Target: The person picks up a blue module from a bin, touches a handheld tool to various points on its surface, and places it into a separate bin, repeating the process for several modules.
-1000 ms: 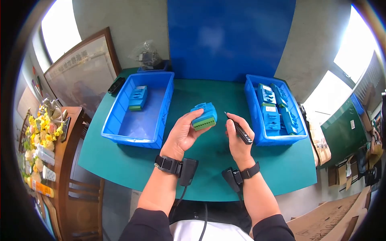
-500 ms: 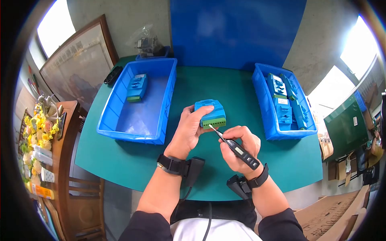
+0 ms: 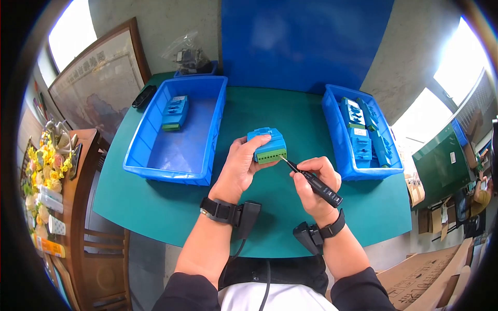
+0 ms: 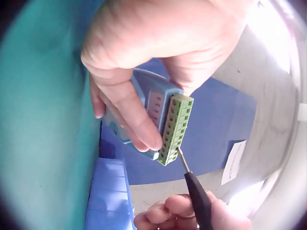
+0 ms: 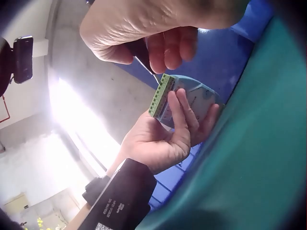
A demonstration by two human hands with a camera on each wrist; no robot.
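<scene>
My left hand (image 3: 238,165) grips a blue plastic module (image 3: 276,141) above the table, thumb on top and fingers beneath. Its green screw terminal block (image 3: 271,156), with a row of small openings, faces my right hand (image 3: 310,201). That hand holds a black voltage tester screwdriver (image 3: 323,190) with a small display window, pinched between thumb and fingers. In the left wrist view the metal tip (image 4: 183,157) meets the green block near one end. The right wrist view shows the left fingers (image 5: 178,112) spread along the module's flat side.
A blue bin (image 3: 179,173) at the left holds one similar module (image 3: 175,113). Several more modules (image 3: 361,145) lie in the blue bin (image 3: 376,172) at the right. Behind the left bin are a bagged bundle (image 3: 191,58) and a black case (image 3: 144,97), on the green table (image 3: 249,217).
The right hand has turned the screwdriver toward the module and brought its tip to the green block, then shifted along it to the right. The left hand has tilted the block's face toward the tip.
</scene>
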